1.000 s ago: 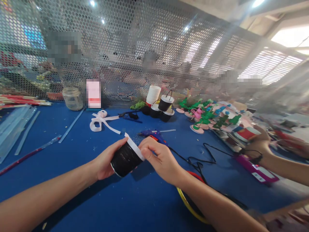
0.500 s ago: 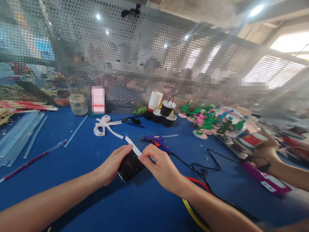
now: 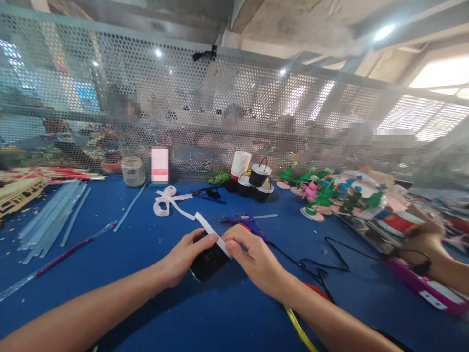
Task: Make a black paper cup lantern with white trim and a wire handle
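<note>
My left hand point(image 3: 185, 256) is wrapped round a small black cup point(image 3: 208, 264) with a ridged side, tilted above the table. Its thumb presses on a white ribbon point(image 3: 205, 222) lying along the cup's rim. At the rim's right side my right hand point(image 3: 252, 254) pinches the same ribbon between thumb and fingers. The ribbon's far part sticks out past the cup, close to a loose curl of white ribbon point(image 3: 169, 193) on the table. Just beyond my right hand lies a blue glue gun point(image 3: 252, 227), partly hidden by that hand.
Black-and-white little buckets point(image 3: 261, 174) stand by stacked white cups point(image 3: 241, 164). Left are clear glue sticks point(image 3: 51, 222) and a glass jar point(image 3: 133, 171). Green felt ornaments point(image 3: 324, 195), a purple power strip point(image 3: 432, 291), a black cord point(image 3: 318, 269) and another person's arm point(image 3: 428, 249) are at right.
The view has tilted, so the scene sits lower in it. My left thumb has shifted from the cup's edge onto the ribbon. My right hand still pinches the ribbon at the rim.
</note>
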### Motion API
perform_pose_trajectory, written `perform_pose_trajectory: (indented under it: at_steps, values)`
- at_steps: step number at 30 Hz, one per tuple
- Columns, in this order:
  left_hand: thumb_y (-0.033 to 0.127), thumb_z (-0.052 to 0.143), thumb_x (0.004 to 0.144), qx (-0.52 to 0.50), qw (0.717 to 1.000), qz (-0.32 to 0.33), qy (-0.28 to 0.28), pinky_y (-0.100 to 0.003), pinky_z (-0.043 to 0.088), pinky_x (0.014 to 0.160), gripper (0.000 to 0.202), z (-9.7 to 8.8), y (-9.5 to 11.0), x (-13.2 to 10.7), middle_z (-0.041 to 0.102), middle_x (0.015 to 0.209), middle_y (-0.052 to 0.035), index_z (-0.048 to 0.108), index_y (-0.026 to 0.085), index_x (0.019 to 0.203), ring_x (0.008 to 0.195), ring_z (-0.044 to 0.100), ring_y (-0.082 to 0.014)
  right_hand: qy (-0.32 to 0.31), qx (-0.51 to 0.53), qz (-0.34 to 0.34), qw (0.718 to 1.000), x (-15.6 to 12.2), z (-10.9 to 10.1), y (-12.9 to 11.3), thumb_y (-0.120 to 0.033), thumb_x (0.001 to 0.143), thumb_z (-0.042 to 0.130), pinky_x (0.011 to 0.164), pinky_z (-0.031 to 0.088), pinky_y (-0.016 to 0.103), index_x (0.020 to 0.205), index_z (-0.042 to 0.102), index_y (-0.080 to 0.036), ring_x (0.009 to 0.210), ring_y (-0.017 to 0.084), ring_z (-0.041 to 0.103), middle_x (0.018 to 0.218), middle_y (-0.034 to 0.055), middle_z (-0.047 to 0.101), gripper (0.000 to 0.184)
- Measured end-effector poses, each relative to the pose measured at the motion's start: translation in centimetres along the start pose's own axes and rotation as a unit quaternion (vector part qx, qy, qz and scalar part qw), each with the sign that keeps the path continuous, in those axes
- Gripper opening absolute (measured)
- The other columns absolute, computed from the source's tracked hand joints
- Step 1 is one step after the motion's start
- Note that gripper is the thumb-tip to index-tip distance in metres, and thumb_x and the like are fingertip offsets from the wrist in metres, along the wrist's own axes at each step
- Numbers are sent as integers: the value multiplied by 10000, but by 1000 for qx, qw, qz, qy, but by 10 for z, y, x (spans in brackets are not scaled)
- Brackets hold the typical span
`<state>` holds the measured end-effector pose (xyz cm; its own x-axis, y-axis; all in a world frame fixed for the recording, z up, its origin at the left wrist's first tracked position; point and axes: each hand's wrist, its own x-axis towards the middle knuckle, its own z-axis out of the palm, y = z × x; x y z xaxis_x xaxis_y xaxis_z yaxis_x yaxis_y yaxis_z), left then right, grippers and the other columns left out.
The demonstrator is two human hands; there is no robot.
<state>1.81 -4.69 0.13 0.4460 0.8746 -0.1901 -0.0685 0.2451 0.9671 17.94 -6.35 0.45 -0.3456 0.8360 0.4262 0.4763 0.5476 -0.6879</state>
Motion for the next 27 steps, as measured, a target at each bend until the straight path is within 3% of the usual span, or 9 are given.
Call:
perform_pose_trajectory:
  at_steps: [4, 9, 14, 17, 20, 24, 27]
  values:
    - [506, 555, 685, -69, 996, -44, -23, -248, 402, 568, 404, 0, 1, 1, 601, 678, -34, 586, 128, 824, 631, 566, -151, -4, 11, -21, 1000, -1, -8, 2, -546, 824, 298, 651, 406, 283, 731, 546, -161, 704, 158, 512, 719, 56, 552, 467]
    - [545, 448, 735, -162, 975, -127, -81, -248, 431, 491, 490, -1, 2, 3, 624, 659, -75, 612, 88, 795, 560, 596, -164, 22, 43, -32, 998, -5, -13, 5, -533, 846, 226, 705, 406, 301, 790, 556, -165, 771, 167, 521, 793, 75, 564, 498]
    - [509, 429, 763, -200, 964, -154, -84, -255, 456, 478, 445, 0, 0, 5, 642, 652, -72, 606, 103, 809, 552, 619, -181, 19, 58, -64, 996, -6, -10, 4, -506, 828, 351, 704, 409, 303, 776, 531, -169, 761, 163, 502, 774, 62, 547, 386]
    - [516, 422, 763, -200, 962, -164, -89, -256, 459, 468, 453, 0, -2, 6, 636, 622, -72, 602, 103, 808, 547, 623, -190, 30, 70, -36, 996, -6, -7, 5, -417, 834, 425, 658, 406, 279, 669, 482, -182, 693, 138, 482, 705, 28, 516, 293]
    - [527, 436, 747, -202, 961, -165, -95, -252, 458, 460, 465, -1, -4, 7, 634, 618, -79, 606, 97, 798, 540, 623, -191, 26, 97, -23, 995, -8, -6, 7, -411, 834, 426, 646, 405, 273, 648, 464, -186, 682, 131, 477, 694, 18, 496, 295]
    - [541, 447, 735, -216, 957, -164, -105, -253, 462, 474, 478, -1, -3, 6, 641, 639, -82, 614, 97, 799, 544, 624, -184, 0, 124, -43, 991, -10, -7, 9, -500, 818, 379, 708, 416, 309, 752, 517, -182, 765, 157, 495, 776, 51, 528, 353]
    - [557, 441, 731, -226, 953, -160, -125, -252, 451, 467, 486, 0, -3, 6, 641, 660, -72, 616, 112, 817, 547, 622, -181, -2, 119, -41, 992, -10, -7, 10, -452, 828, 407, 728, 418, 315, 716, 508, -190, 781, 160, 495, 759, 46, 534, 302]
